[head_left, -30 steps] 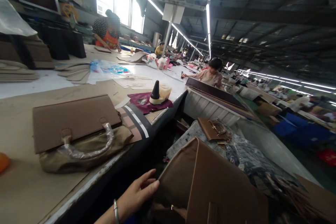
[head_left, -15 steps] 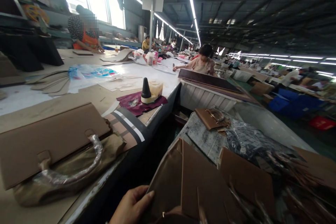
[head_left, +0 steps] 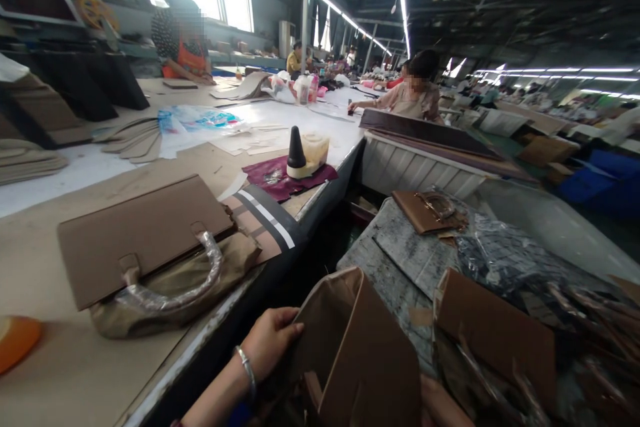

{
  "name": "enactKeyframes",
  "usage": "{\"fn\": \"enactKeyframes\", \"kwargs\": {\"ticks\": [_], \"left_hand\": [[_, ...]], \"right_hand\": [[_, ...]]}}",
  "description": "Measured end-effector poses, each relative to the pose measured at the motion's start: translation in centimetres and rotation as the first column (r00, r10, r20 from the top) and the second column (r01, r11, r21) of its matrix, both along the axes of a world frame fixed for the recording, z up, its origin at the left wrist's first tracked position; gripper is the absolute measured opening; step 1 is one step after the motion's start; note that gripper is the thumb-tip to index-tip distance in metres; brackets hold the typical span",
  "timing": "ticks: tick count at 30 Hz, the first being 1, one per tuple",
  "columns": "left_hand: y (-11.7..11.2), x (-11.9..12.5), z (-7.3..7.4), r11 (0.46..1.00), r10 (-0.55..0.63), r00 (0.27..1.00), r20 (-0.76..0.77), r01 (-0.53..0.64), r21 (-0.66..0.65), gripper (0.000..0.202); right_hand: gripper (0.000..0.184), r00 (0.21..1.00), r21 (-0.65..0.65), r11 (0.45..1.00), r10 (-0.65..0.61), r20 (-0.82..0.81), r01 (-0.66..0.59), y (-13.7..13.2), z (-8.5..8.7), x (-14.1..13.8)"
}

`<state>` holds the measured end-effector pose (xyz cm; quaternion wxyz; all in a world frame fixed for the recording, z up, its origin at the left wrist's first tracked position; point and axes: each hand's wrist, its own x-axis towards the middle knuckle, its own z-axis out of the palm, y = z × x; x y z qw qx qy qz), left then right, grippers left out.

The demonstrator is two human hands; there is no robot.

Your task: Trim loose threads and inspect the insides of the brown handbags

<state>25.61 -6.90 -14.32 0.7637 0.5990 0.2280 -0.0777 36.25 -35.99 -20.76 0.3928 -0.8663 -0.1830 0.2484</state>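
Observation:
A brown handbag (head_left: 380, 347) is held up in front of me, its mouth open and the lining showing. My left hand (head_left: 273, 340), with a silver bangle at the wrist, is closed on the bag's left edge. At the lower right, my right hand (head_left: 440, 403) is against the bag's right side; its fingers are hidden behind the bag. Left of me on the table lies another handbag (head_left: 150, 233), taupe, with a plastic-wrapped handle (head_left: 175, 300).
More brown bags (head_left: 495, 327) lie in the bin on the right, beside a small brown bag (head_left: 425, 210). A black-capped glue pot (head_left: 297, 153) stands on purple cloth (head_left: 273, 180). An orange round object (head_left: 20, 343) sits at the left edge. Co-workers (head_left: 415, 93) work further back.
The view has shifted left and down. The held bag has turned and its mouth has widened. My right hand has come into view at its right side.

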Motion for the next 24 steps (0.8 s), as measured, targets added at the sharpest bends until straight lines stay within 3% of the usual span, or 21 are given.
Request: {"fn": "enactKeyframes", "kwargs": {"ticks": [2, 4, 6, 8, 10, 12, 13, 16, 18, 20, 22, 24], "left_hand": [[0.0, 0.1, -0.1, 1.0, -0.007, 1.0, 0.012, 0.007, 0.012, 0.038], [0.0, 0.2, -0.2, 0.998, -0.021, 1.0, 0.016, 0.02, 0.057, 0.037], [-0.2, 0.3, 0.0, 0.991, -0.03, 0.999, 0.019, 0.027, 0.132, 0.036], [-0.5, 0.5, 0.6, 0.975, -0.042, 0.999, 0.025, 0.035, 0.221, 0.035], [-0.8, 0.8, 1.6, 0.943, -0.073, 0.997, 0.029, 0.059, 0.328, 0.033], [-0.8, 1.1, 2.7, 0.885, -0.125, 0.992, 0.025, 0.1, 0.455, 0.031], [-0.6, 1.3, 3.3, 0.84, -0.146, 0.989, 0.015, 0.116, 0.531, 0.029], [0.6, 2.0, 4.6, 0.625, -0.129, 0.99, -0.053, 0.123, 0.771, 0.028], [1.6, 2.6, 5.0, 0.45, -0.073, 0.992, -0.102, 0.124, 0.884, 0.029], [2.4, 3.2, 5.0, 0.348, -0.071, 0.989, -0.127, 0.144, 0.926, 0.031], [2.8, 3.7, 4.7, 0.352, -0.116, 0.986, -0.119, 0.153, 0.924, 0.031], [2.7, 4.1, 4.4, 0.417, -0.192, 0.979, -0.071, 0.147, 0.897, 0.032]], "right_hand": [[0.034, 0.991, -0.055, 0.997, -0.067, -0.116, 0.061, -1.0, -0.2, 1.7], [0.038, 0.972, -0.102, 0.978, -0.193, -0.134, 0.18, -1.2, 1.4, 3.1], [0.038, 0.956, -0.034, 0.959, -0.278, 0.092, 0.282, 0.1, 4.3, 3.8], [0.051, 0.921, 0.096, 0.959, -0.282, 0.267, 0.266, 2.9, 7.6, 4.0], [0.066, 0.914, 0.109, 0.982, -0.182, 0.362, 0.152, 6.2, 10.2, 4.0], [0.075, 0.924, 0.012, 0.998, -0.065, 0.376, 0.065, 8.9, 11.3, 4.1], [0.07, 0.937, -0.026, 1.0, -0.002, 0.349, 0.012, 9.9, 11.5, 4.2], [0.045, 0.938, -0.052, 0.976, 0.216, 0.27, -0.21, 10.9, 11.3, 4.1], [0.041, 0.898, -0.025, 0.924, 0.378, 0.224, -0.383, 10.5, 11.7, 3.9], [0.042, 0.847, 0.01, 0.855, 0.513, 0.142, -0.519, 10.0, 12.7, 4.1], [0.042, 0.802, 0.047, 0.801, 0.597, 0.0, -0.596, 9.4, 13.8, 4.6], [0.039, 0.771, 0.098, 0.8, 0.598, -0.217, -0.593, 8.8, 14.6, 5.5]]}}
